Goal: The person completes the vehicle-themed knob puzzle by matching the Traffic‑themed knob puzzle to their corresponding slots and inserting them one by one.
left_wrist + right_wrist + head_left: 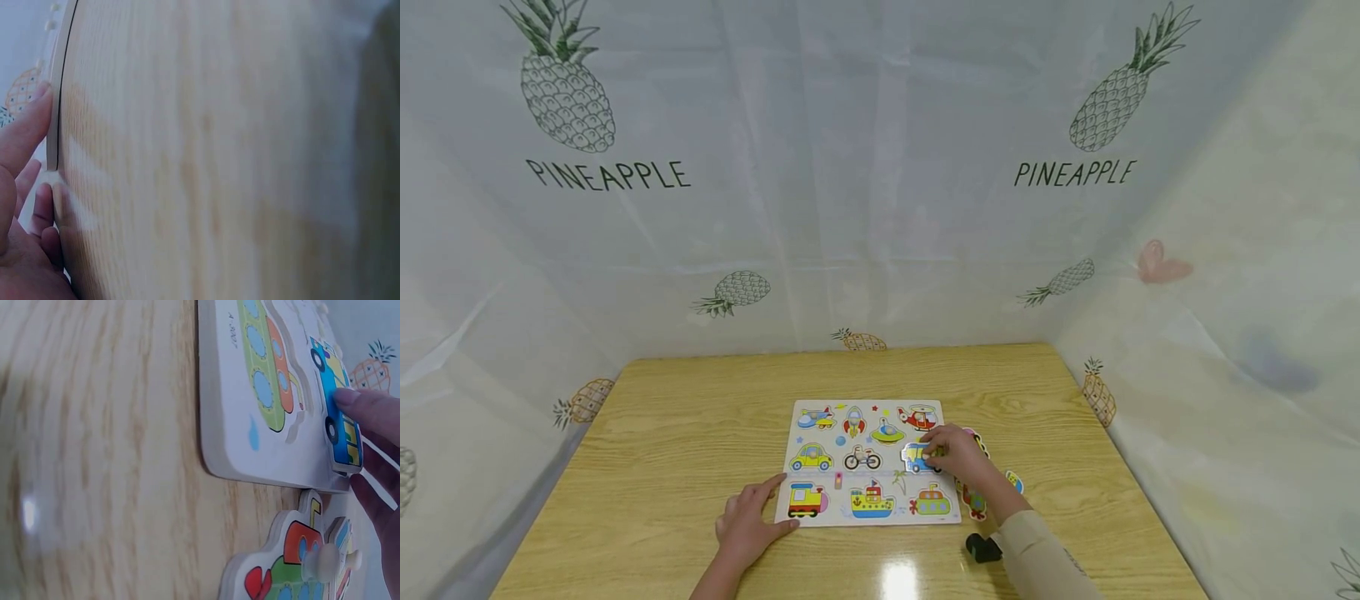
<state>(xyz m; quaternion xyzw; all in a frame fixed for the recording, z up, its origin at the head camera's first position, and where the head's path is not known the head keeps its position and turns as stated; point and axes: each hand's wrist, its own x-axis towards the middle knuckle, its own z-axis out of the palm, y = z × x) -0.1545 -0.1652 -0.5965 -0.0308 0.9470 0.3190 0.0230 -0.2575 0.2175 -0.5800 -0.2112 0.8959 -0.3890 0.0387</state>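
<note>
Mostly blue, the black-wheeled bus (340,425) sits pinched between fingers of the right hand (958,456). The left hand (748,518), fingers spread, touches the board (837,510).

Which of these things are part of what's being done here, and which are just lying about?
Part of the job:
puzzle board, its edge touched by the left hand
bus piece, held by the right hand
loose submarine piece and other pieces beside the board

Just around:
table
pineapple-print cloth
black object by the right sleeve, purpose unclear

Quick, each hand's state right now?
Left hand: open, touching the puzzle board at its edge.
Right hand: closed, holding the blue bus piece.
</note>
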